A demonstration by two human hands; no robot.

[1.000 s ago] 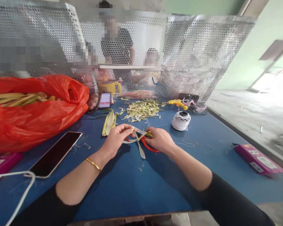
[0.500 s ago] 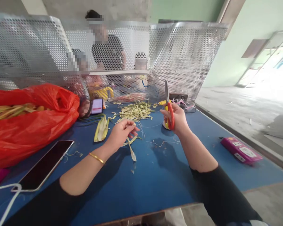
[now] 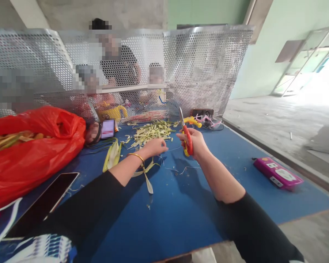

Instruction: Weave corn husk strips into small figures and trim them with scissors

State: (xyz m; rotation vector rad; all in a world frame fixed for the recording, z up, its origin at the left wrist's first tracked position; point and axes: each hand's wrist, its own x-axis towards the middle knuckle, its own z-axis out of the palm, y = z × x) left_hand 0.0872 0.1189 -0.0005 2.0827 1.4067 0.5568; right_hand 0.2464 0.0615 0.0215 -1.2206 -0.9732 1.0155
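Observation:
My left hand is closed in a pinch above the table, with a gold bangle at its wrist. From its fingertips a thin thread runs toward my right hand. That right hand grips red-handled scissors, blades pointing up. Something yellow shows just behind the handles; I cannot make out what it is. Under my left wrist lies a small tied bunch of pale leaf strips. A pile of cut yellow-green strips spreads beyond the left hand, and a broad husk-like leaf lies left of it.
A red plastic bag of stalks fills the left side, with a large phone before it. A purple packet lies right. Behind stand a lit phone, a yellow tool and a perforated metal screen, with people beyond it.
My left hand has moved right and its fingers have drawn together in a pinch. The scissors have come slightly left and lower in view. The camera view has shifted a little.

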